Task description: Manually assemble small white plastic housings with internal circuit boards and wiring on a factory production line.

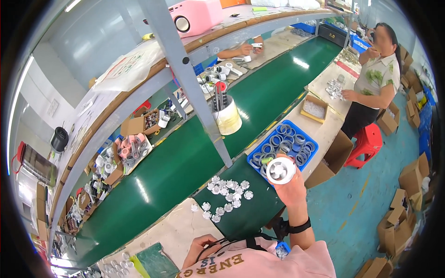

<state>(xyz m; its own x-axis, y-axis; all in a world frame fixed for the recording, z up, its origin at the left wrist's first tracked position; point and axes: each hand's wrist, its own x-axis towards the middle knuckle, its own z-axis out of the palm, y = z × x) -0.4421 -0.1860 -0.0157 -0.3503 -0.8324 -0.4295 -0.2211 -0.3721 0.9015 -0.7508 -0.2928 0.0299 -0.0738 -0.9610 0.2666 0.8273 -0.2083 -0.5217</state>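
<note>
My right hand [293,191] is raised over the front corner of a blue tray [256,165], its fingers closed around a round white fan housing [281,170] with blades inside. The tray holds several grey rings [300,139]. Close to my chest, my left hand [202,246] has its fingers curled, beside a thin black cord [218,242]. What those fingers hold, if anything, is hidden. Between my hands and the conveyor, several small white fan wheels [229,197] lie spread on a dark green mat [255,212].
A green conveyor belt [174,160] runs diagonally past a grey shelf post [185,69] with a white bucket [228,118] of tools. At the right, a co-worker [378,69] stands by a red stool [365,144]. Cardboard boxes [331,157] stand near the table edge.
</note>
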